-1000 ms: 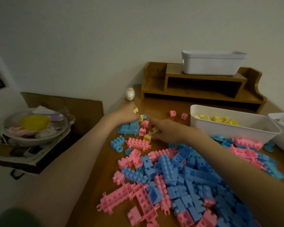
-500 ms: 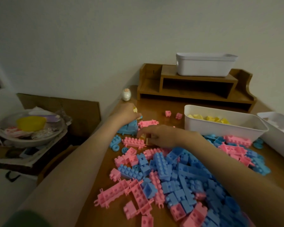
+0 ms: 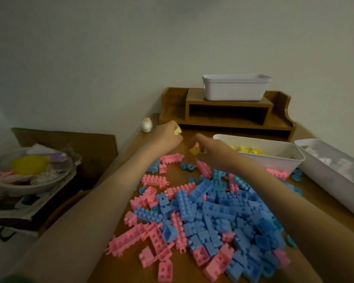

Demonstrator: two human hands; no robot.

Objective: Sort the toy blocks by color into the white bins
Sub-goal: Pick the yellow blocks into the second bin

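The left hand (image 3: 166, 137) still curls round a yellow piece (image 3: 177, 130) near the egg figure (image 3: 147, 125); the right hand (image 3: 213, 152), up off the pink and blue pile (image 3: 223, 211) since a moment ago, pinches a yellow block (image 3: 194, 150) just left of the white bin (image 3: 278, 162) of yellows; a second white bin (image 3: 331, 180) stands rightmost

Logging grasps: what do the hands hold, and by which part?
Left hand grips a yellow block in curled fingers, corner showing; right hand pinches a second yellow block by its upper edge.
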